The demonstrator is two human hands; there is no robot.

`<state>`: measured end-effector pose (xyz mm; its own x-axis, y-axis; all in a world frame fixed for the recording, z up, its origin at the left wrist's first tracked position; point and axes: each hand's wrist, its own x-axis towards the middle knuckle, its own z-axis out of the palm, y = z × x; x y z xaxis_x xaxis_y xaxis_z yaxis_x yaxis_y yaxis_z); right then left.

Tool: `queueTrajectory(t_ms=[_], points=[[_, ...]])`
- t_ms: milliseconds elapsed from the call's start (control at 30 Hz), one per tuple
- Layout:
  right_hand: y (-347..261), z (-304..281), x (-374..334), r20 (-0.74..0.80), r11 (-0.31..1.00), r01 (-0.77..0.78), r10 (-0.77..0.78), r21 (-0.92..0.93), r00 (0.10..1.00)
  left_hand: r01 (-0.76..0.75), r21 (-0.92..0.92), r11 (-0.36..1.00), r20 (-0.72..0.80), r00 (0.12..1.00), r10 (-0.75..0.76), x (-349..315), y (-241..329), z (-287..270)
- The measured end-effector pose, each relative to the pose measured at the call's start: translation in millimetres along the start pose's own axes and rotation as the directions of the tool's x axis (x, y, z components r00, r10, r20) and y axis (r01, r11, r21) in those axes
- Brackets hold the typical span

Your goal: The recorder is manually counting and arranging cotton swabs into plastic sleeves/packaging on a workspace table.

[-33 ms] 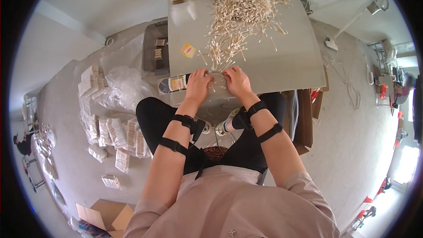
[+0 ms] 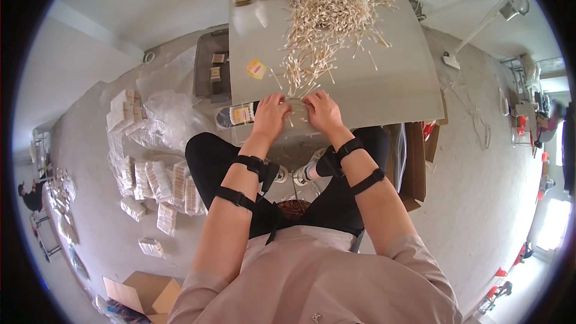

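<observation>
A large heap of cotton swabs (image 2: 336,9) covers the far part of the grey table, with a loose trail of them reaching toward me. At the near edge, my left hand (image 2: 272,115) and my right hand (image 2: 323,111) face each other with fingers bent in. Between their fingertips lies a small bunch of cotton swabs (image 2: 295,100), pinched from both ends. A few stray swabs lie just below the bunch. Left of my left hand rests a clear packet of swabs (image 2: 242,114) with a red and yellow label, on a dark oval piece.
A yellow card (image 2: 256,69) lies on the table (image 2: 384,84). A grey bin (image 2: 204,78) with small packs stands left of it. Bundled white packs (image 2: 157,180) and plastic sheeting (image 2: 177,117) lie on the floor. Cardboard boxes (image 2: 414,174) stand by my right knee and behind at lower left.
</observation>
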<state>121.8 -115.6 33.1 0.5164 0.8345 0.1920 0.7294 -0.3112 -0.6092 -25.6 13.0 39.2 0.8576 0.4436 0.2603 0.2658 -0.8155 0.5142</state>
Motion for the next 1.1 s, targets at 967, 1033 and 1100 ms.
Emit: queueTrajectory(t_ms=[967, 1033, 1100], points=[[12, -17, -3, 0.255, 0.954, 0.202, -0.143, -0.222, 0.956, 0.073, -0.046, 0.996, 0.014, 0.997, -0.073, 3, -9, 5], [12, -18, -4, 0.248, 0.95, 0.208, -0.149, -0.233, 0.957, 0.097, -0.042, 0.994, 0.02, 0.995, -0.096, 2, -9, 6], [12, -20, -5, 0.241, 0.946, 0.215, -0.156, -0.241, 0.958, 0.101, -0.037, 0.994, 0.032, 0.994, -0.1, 1, -10, 6]])
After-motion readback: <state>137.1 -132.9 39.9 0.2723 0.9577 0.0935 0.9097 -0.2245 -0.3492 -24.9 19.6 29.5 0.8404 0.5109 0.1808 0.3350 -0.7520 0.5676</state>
